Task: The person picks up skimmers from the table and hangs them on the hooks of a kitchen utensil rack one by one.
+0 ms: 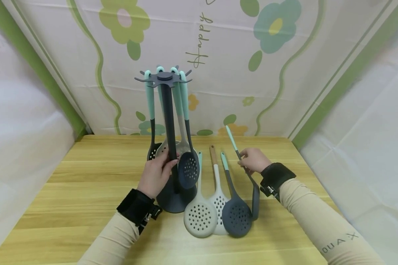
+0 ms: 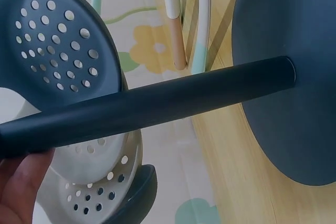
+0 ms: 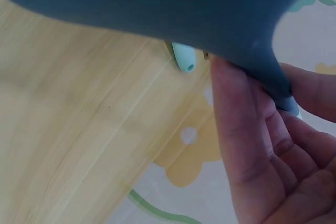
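Note:
In the head view my left hand (image 1: 155, 176) grips the black pole of a utensil stand (image 1: 167, 114), low above its round base. Several mint-handled utensils hang from its hooked top, among them a dark slotted spoon (image 1: 189, 171) in front. To the right, my right hand (image 1: 254, 161) pinches the shaft of a dark turner (image 1: 255, 202) with a mint handle end. The turner's head points down towards me, seen edge-on. Its broad dark surface fills the top of the right wrist view, with thumb and fingers at its neck.
Between the hands lie a pale grey skimmer (image 1: 200, 219), a white slotted turner (image 1: 219, 202) with a wooden handle end, and a dark skimmer (image 1: 237, 218). All rest on the wooden table (image 1: 86, 206). A flowered cloth (image 1: 219, 92) hangs behind the table's far edge.

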`<state>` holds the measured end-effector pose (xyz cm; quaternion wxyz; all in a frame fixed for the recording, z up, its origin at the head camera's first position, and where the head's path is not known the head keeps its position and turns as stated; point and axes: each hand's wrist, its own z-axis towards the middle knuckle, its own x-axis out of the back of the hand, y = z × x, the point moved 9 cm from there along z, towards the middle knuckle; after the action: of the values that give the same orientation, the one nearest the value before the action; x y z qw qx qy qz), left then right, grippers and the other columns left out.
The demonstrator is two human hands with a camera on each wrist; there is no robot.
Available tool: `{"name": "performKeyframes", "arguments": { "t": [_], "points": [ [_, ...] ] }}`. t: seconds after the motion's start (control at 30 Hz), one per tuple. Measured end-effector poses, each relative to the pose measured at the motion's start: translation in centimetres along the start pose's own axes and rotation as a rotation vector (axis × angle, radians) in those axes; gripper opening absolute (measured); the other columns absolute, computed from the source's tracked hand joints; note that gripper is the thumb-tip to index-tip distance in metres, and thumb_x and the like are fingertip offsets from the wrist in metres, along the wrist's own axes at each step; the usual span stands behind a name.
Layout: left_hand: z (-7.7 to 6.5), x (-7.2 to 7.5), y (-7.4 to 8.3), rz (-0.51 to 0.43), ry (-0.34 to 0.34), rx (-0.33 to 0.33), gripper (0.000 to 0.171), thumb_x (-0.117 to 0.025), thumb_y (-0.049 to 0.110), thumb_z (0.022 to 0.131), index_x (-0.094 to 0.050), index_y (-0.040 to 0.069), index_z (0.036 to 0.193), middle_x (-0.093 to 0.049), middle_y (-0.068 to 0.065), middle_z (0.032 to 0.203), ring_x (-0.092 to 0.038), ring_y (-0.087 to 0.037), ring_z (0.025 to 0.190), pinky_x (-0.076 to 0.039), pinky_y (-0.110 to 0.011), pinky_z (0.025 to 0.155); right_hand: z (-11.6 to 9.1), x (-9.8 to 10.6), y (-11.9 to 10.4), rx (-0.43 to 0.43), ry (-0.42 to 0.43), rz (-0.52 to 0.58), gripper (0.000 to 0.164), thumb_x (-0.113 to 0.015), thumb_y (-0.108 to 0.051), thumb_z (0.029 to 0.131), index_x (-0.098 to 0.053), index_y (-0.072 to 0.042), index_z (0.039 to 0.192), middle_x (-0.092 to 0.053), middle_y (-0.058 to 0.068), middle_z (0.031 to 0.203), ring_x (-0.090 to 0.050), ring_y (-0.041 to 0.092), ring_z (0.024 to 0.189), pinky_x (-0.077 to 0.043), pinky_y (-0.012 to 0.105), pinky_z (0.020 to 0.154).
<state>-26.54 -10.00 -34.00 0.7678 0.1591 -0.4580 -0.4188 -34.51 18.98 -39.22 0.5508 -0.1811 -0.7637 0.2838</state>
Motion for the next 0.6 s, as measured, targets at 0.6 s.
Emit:
{"name": "performKeyframes", "arguments": {
  "t": [0.6],
  "points": [
    [-0.1,0.0,0.8,0.07,0.081,-0.038,0.017,-0.064,0.011,0.096,-0.063,0.002,0.11,-0.072,-0.012,0.091,-0.063,-0.018,0.069,-0.05,-0.031,0.058,-0.2,2.0,-0.2,0.028,0.028,0.004,0.044,-0.058,-0.006,0.094,-0.05,0.017,0.13,-0.069,0.021,0.09,-0.067,0.019,0.062,-0.06,0.033,0.058]
  ]
}}
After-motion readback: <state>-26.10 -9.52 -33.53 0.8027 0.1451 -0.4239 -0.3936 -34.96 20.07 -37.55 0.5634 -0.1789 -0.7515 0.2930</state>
